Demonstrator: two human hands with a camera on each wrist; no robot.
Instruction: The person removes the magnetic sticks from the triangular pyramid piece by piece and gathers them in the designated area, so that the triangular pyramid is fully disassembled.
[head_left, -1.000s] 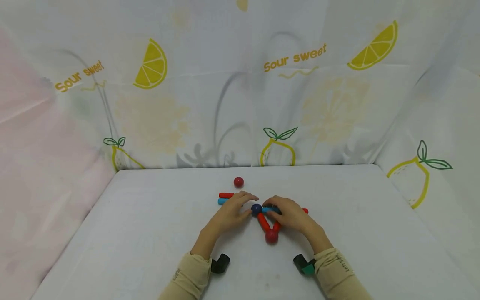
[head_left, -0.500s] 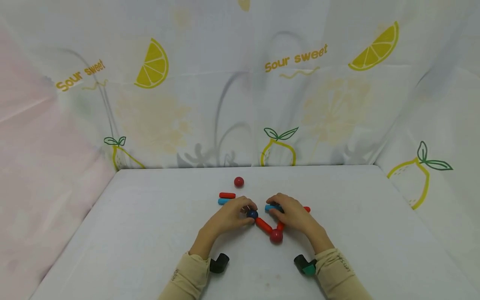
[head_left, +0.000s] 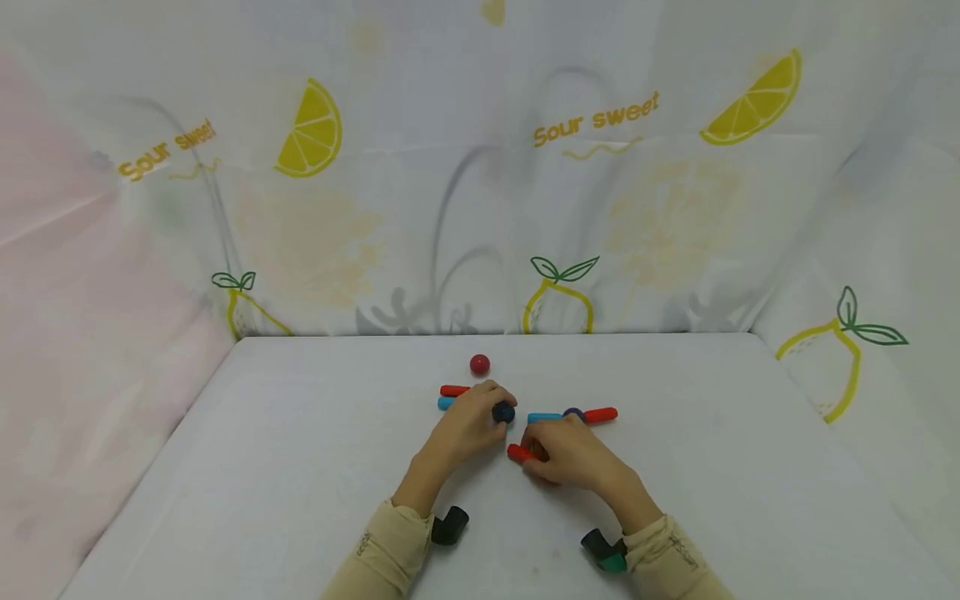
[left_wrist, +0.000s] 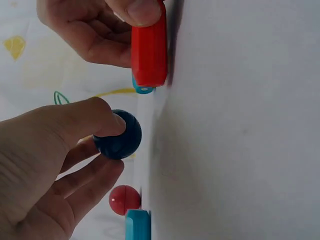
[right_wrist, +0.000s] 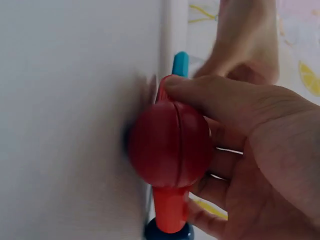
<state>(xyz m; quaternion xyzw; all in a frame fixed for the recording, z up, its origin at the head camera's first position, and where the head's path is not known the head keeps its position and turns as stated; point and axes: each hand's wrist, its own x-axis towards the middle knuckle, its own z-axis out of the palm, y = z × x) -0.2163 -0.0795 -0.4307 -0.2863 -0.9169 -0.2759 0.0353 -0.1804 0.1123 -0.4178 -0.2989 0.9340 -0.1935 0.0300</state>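
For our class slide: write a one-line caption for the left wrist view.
Left hand pinches a blue ball; right hand grips a red rod.

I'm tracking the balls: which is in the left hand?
The dark blue ball, pinched in the left hand. The other dark ball lies between two sticks; the far ball and fourth ball, by the right hand, are red.

White surface (head_left: 315,467) before a printed cloth backdrop (head_left: 420,92)
Yellow lemon slices (head_left: 312,133), green-leaved lemons (head_left: 558,307) and orange "Sour sweet" lettering (head_left: 597,119) pattern the backdrop; the left side (head_left: 67,350) looks pinkish.
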